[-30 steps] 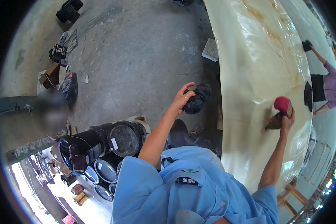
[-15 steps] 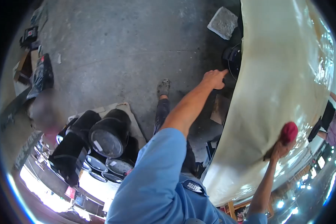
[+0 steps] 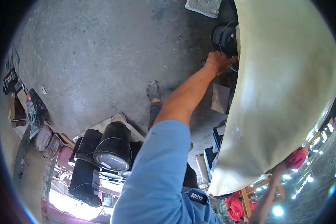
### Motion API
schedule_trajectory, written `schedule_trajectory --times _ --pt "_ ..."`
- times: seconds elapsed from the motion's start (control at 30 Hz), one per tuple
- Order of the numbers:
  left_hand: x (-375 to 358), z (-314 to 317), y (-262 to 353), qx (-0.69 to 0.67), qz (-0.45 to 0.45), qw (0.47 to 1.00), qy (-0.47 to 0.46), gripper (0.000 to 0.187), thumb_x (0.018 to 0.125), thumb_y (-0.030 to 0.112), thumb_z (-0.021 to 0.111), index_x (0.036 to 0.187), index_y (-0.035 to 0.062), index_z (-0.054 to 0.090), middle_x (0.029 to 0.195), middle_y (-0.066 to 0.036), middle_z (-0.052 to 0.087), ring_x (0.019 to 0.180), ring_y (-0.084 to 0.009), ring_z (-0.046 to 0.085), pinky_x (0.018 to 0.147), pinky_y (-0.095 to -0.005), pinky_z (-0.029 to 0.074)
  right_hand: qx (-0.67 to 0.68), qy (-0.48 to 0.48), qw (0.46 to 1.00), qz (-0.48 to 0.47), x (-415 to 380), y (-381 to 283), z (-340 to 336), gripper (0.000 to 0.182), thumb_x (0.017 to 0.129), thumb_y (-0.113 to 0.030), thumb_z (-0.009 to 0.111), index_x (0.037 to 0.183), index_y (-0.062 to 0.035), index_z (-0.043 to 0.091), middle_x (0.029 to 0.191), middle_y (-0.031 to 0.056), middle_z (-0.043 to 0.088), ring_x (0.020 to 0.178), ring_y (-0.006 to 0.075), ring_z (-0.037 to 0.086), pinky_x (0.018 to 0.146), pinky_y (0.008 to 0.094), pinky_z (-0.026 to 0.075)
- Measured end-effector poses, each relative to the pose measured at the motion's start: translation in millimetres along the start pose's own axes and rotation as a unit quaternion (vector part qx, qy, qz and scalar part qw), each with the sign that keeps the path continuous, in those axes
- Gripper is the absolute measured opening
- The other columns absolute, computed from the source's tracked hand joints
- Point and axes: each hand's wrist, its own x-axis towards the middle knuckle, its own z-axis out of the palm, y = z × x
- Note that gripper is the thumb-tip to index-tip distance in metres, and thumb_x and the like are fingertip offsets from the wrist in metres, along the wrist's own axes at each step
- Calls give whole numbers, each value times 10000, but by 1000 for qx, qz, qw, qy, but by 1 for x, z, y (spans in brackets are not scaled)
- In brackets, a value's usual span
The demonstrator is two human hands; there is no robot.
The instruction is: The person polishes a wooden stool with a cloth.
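The left hand point(image 3: 217, 61) is seen stretched far forward and down at the end of a bare forearm, its fingers curled under the lower edge of a large, glossy cream-coloured curved panel point(image 3: 283, 93); whether the fingers are clamped on that edge or on the thin wire beside it cannot be told. Just beyond the hand a black bucket point(image 3: 224, 37) is set on the concrete floor point(image 3: 100, 56), partly tucked under the panel's edge. The right hand point(image 3: 280, 170) is raised at the panel's lower right corner and is closed on a red cloth point(image 3: 296, 157), which is pressed against the panel's rim. The two hands are held well apart, at separate ends of the panel's near edge. A blue sleeve point(image 3: 160, 171) fills the lower middle of the view, and a shoe point(image 3: 153, 90) is seen planted on the floor beside the forearm. A grey stone slab point(image 3: 203, 5) lies at the top of the view, near the bucket. A flat brown board point(image 3: 221, 98) is seen under the panel, below the left hand. To the left, a cluster of black drums point(image 3: 104, 153) is stacked on its side on a pale sheet, and a black bag point(image 3: 35, 112) with boxes is found at the far left edge
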Motion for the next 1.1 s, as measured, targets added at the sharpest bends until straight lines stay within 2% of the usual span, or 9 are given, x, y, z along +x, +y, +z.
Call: schedule_trajectory --times 0.07,0.17,0.23,0.33,0.5,0.57,0.63,0.87,1.1 --pt "19 3 5 -7 -13 1000 2 311 961 245 467 1215 201 641 1099 -117 645 1008 -303 644 755 -494 543 2 -8 1000 0 -2 3 -2 422 834 -78 665 1217 40 533 1099 97 623 951 222 601 860 347 469" --pt "40 7 22 -44 -70 996 -20 295 961 239 459 1106 186 710 1105 -128 665 1032 -304 642 734 -512 547 -3 -14 1000 10 -7 4 -4 403 837 -81 660 1202 42 544 1084 91 629 931 217 606 844 346 475" --pt "58 26 27 -30 -125 991 30 299 957 259 457 999 163 736 1073 -120 688 1022 -305 653 719 -523 545 30 6 1000 -3 -5 -9 0 337 846 -75 649 1152 45 577 1063 94 639 924 218 609 847 348 478" --pt "47 15 16 -86 -52 995 20 258 948 222 469 1045 185 706 1029 -108 697 981 -308 673 723 -503 552 28 17 999 3 -1 -37 8 354 828 -42 669 1155 55 573 1072 98 638 935 216 608 859 351 477" --pt "-9 17 -17 -23 -6 998 57 321 934 150 479 1202 280 598 945 -117 689 917 -323 684 729 -443 558 1 23 1000 -20 -3 16 -3 397 837 -52 663 1203 51 549 1124 105 627 971 214 601 881 353 467" --pt "-46 17 -35 -69 -53 994 71 337 911 134 496 1205 270 591 925 -116 682 909 -320 675 739 -445 552 0 26 999 -22 -4 13 -3 400 841 -57 661 1210 50 545 1129 105 625 977 214 598 885 352 463" --pt "-90 27 -62 -68 -39 982 169 304 848 118 603 1142 195 582 886 -140 661 886 -342 657 703 -448 549 -4 29 999 -24 -4 16 -2 404 846 -62 659 1216 48 541 1135 106 623 983 214 595 890 351 460" --pt "-271 30 -136 -67 -161 972 156 372 741 109 712 1062 171 536 898 -136 646 909 -350 635 713 -464 536 -36 37 998 -45 -3 30 -3 415 861 -80 650 1238 42 526 1154 107 615 1005 214 584 906 347 447" --pt "-443 83 -184 -112 -377 901 185 413 721 130 727 1073 147 512 895 -176 637 885 -415 623 729 -504 509 -135 54 982 -120 36 67 8 427 876 -98 642 1260 37 511 1173 109 607 1026 214 574 922 343 435"
